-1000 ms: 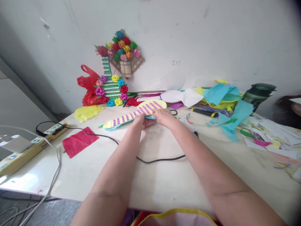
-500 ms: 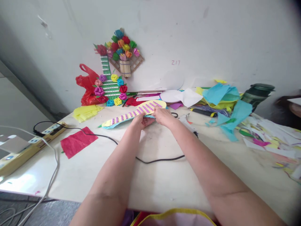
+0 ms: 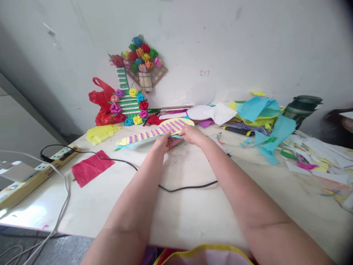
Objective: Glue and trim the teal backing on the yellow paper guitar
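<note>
Both my hands meet at the near edge of a long yellow paper piece (image 3: pixel 154 133) dotted with rows of purple marks and backed with light blue paper. It lies slantwise near the far middle of the table (image 3: pixel 193 206). My left hand (image 3: pixel 163 142) pinches its lower edge with closed fingers. My right hand (image 3: pixel 193 134) grips the same edge a little to the right, beside the wider rounded end.
A black cable (image 3: pixel 176 188) crosses the table under my arms. A red paper sheet (image 3: pixel 92 168) and a power strip (image 3: pixel 33 176) lie left. Paper-flower crafts (image 3: pixel 132 103) lean on the wall. Blue, yellow and white paper scraps (image 3: pixel 261 117) and a dark green bottle (image 3: pixel 300 108) crowd the right.
The yellow piece and both hands have shifted slightly up and left in view; the grip looks the same.
</note>
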Action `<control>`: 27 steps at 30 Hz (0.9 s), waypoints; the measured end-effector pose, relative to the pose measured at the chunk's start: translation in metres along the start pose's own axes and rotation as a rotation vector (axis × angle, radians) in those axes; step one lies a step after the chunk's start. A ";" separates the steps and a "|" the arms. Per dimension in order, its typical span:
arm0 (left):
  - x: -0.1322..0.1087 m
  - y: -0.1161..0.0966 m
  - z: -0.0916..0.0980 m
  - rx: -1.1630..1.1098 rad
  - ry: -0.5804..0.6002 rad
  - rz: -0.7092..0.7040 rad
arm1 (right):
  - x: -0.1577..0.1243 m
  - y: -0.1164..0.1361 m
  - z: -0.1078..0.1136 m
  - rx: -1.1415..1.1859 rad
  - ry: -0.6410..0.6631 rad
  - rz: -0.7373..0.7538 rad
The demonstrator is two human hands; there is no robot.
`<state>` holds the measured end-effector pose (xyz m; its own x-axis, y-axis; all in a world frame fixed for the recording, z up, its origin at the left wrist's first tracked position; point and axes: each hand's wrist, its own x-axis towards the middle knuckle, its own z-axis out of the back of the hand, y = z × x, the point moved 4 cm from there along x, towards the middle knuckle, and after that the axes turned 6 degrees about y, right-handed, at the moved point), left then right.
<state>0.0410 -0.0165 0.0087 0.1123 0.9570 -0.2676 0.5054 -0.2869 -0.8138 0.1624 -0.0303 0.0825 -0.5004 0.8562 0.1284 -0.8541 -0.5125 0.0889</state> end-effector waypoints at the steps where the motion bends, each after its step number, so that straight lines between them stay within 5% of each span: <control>1: -0.001 0.000 0.000 -0.002 0.004 -0.001 | 0.000 0.001 0.000 0.001 0.028 -0.008; 21: -0.001 -0.007 0.010 -0.031 -0.024 0.038 | -0.011 -0.022 0.030 0.235 0.008 0.008; 27: -0.003 -0.008 0.012 -0.056 -0.060 0.034 | -0.008 -0.021 0.029 0.188 -0.103 0.059</control>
<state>0.0264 -0.0175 0.0099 0.0798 0.9417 -0.3268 0.5495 -0.3151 -0.7738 0.1889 -0.0282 0.1086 -0.5232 0.8183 0.2380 -0.7777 -0.5727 0.2593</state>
